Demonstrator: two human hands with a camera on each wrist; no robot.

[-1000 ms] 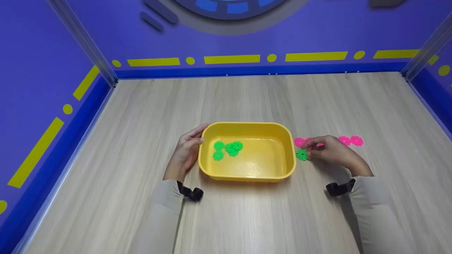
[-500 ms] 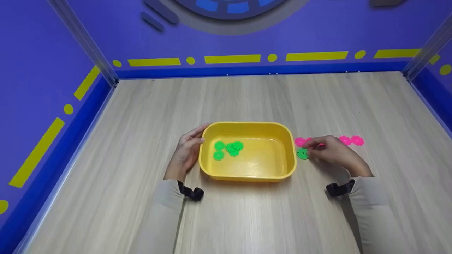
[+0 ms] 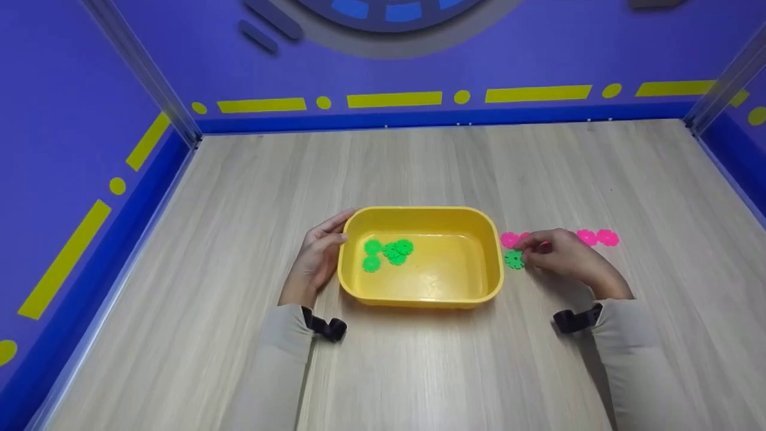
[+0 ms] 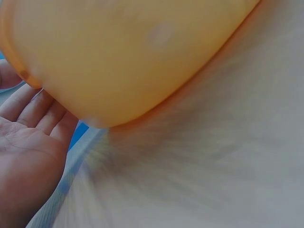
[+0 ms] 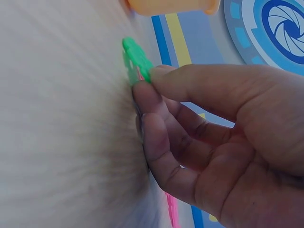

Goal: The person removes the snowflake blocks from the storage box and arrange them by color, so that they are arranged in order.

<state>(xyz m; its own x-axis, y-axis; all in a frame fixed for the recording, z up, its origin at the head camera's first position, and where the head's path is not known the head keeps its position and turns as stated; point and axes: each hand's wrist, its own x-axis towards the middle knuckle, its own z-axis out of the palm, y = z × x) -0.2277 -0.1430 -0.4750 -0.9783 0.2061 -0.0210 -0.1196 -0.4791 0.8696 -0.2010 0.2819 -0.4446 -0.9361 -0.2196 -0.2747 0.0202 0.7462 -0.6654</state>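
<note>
A yellow plastic basin stands on the table in the head view. My left hand holds its left end, thumb at the rim and fingers along the outer wall; the palm shows in the left wrist view. Right of the basin, my right hand pinches a green snowflake disc between thumb and forefinger, low over the table. In the right wrist view the same green disc is tilted. Several green snowflake discs lie at the basin's left, some overlapping.
A row of pink snowflake discs lies on the table behind my right hand, which partly hides it. The wooden table ends at a blue-purple back wall, with another wall along the left side.
</note>
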